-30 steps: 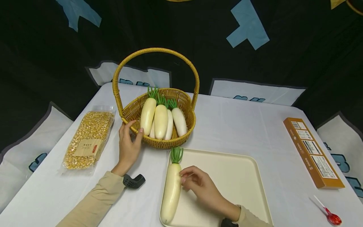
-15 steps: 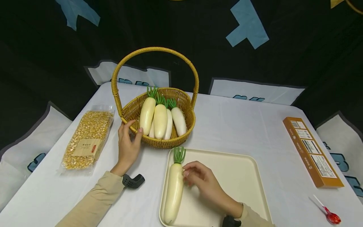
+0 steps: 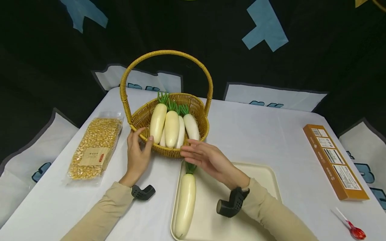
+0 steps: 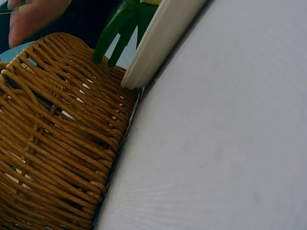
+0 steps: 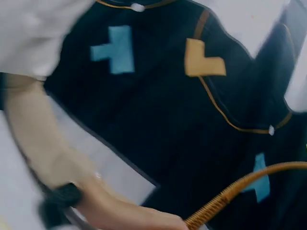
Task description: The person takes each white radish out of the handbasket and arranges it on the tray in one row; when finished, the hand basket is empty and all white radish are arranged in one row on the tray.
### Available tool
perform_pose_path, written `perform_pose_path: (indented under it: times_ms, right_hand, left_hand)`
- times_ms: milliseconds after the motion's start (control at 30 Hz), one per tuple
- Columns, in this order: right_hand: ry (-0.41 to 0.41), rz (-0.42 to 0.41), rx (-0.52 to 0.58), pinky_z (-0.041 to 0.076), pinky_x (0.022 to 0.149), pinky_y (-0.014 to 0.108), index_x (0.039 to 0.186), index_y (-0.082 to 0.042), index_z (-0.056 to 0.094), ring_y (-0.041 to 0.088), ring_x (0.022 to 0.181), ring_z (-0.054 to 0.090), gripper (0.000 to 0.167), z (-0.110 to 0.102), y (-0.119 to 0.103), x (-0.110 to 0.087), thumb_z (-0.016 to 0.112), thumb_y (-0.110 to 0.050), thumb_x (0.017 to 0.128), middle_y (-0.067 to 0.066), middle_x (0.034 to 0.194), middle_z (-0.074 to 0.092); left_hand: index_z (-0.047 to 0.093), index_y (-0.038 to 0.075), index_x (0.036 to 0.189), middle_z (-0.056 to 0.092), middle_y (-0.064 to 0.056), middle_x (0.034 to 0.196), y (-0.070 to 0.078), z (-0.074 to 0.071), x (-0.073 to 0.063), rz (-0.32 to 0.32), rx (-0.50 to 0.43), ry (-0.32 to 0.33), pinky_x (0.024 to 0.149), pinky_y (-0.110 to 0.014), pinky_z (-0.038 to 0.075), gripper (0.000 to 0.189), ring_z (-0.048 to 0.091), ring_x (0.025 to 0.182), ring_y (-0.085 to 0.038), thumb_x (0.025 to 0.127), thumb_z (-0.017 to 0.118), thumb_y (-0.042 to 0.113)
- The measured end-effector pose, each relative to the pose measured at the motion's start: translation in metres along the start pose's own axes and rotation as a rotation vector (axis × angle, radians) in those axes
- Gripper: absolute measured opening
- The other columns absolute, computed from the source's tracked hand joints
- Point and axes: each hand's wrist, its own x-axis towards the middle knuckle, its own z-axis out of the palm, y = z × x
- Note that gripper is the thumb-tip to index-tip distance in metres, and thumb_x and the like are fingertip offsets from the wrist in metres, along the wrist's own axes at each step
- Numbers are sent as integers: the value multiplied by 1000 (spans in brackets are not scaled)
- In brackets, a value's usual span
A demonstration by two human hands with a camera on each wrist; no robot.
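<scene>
A yellow wicker basket (image 3: 170, 153) with a tall hoop handle holds several white radishes (image 3: 171, 129) with green tops. My left hand (image 3: 138, 157) holds its front left rim, thumb and fingers at the edge; the left wrist view shows the woven wall (image 4: 62, 139) close up. Another radish (image 3: 185, 204) lies along the left side of a cream tray (image 3: 241, 190), leaves towards the basket. Over those leaves, near the basket's front right rim, my right hand (image 3: 211, 162) hovers with extended fingers and holds nothing. In the left wrist view, the right hand (image 4: 36, 19) shows above the basket.
A clear bag of corn kernels (image 3: 94, 147) lies left of the basket on the white-covered table (image 3: 253, 134). Far right are a long orange-brown box (image 3: 333, 162) and a red lollipop (image 3: 356, 231). A dark cloth (image 3: 193, 30) hangs behind.
My right hand has left the side of the radish on the tray and moved up towards the basket, its fingers straightening. The left hand stays at the basket rim.
</scene>
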Motion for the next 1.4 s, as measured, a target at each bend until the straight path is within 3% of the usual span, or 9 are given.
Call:
perform_pose_path:
  times_ms: [233, 400, 500, 633, 833, 967, 1067, 1267, 1400]
  right_hand:
    - [140, -27, 106, 34, 104, 35, 138, 2, 29, 36, 129, 35, 47, 1, -25, 43, 41, -11, 94, 27, 140, 30]
    - [241, 55, 124, 33, 104, 42, 137, -6, 32, 37, 128, 33, 49, 7, -31, 65, 48, -17, 92, 27, 139, 27]
    - [285, 126, 110, 35, 99, 51, 139, -16, 29, 33, 126, 34, 57, 10, -31, 76, 55, -23, 89, 22, 136, 30]
    - [315, 196, 84, 36, 94, 56, 142, -24, 18, 26, 126, 33, 73, 16, -27, 88, 62, -28, 84, 14, 138, 30]
    - [321, 174, -42, 42, 86, 56, 142, -13, 22, 23, 128, 33, 72, 30, -19, 98, 63, -19, 83, 10, 144, 26]
    - [330, 128, -107, 48, 70, 44, 145, -17, 8, 27, 115, 44, 85, 32, -16, 100, 63, -10, 82, 18, 140, 29]
    - [320, 94, -107, 47, 61, 37, 145, -19, 7, 26, 97, 52, 86, 30, -15, 101, 63, -5, 81, 21, 131, 37]
    - [311, 46, -60, 43, 56, 30, 144, -27, 9, 17, 77, 50, 84, 26, -15, 100, 62, -4, 82, 19, 129, 36]
    - [306, 25, -5, 43, 57, 29, 142, -35, 13, 11, 58, 37, 82, 25, -16, 98, 60, -3, 83, 14, 123, 38]
  left_hand:
    - [41, 12, 129, 29, -18, 137, 2, 2, 0, 4, -3, 6, 77, -30, 33, 43, 37, 88, -15, 90, 52, 26]
    - [42, 12, 129, 29, -18, 136, 1, 3, 0, 6, -12, 5, 77, -32, 33, 43, 40, 90, -22, 90, 53, 26]
    - [41, 12, 129, 28, -19, 138, 1, 3, -1, 1, -17, -4, 78, -34, 34, 44, 42, 92, -28, 90, 53, 27]
    - [40, 14, 130, 25, -19, 141, 1, 2, -2, -19, -2, -16, 80, -34, 34, 44, 42, 93, -27, 90, 52, 30]
    - [41, 14, 129, 26, -18, 140, 1, 0, -3, -22, 10, -3, 80, -33, 33, 43, 41, 95, -24, 90, 52, 29]
    - [42, 13, 128, 28, -19, 138, 2, -1, -2, -4, -4, 9, 80, -32, 33, 42, 41, 96, -24, 90, 52, 27]
    - [42, 12, 128, 27, -19, 138, 2, -1, -2, 1, -11, 7, 80, -32, 33, 43, 41, 97, -25, 90, 52, 27]
    - [41, 11, 129, 26, -20, 139, 1, 0, -1, -4, -6, 2, 80, -33, 33, 44, 41, 95, -24, 90, 52, 27]
    - [41, 12, 129, 25, -21, 139, 2, 0, -1, -12, 4, 1, 81, -33, 32, 43, 40, 97, -25, 90, 52, 28]
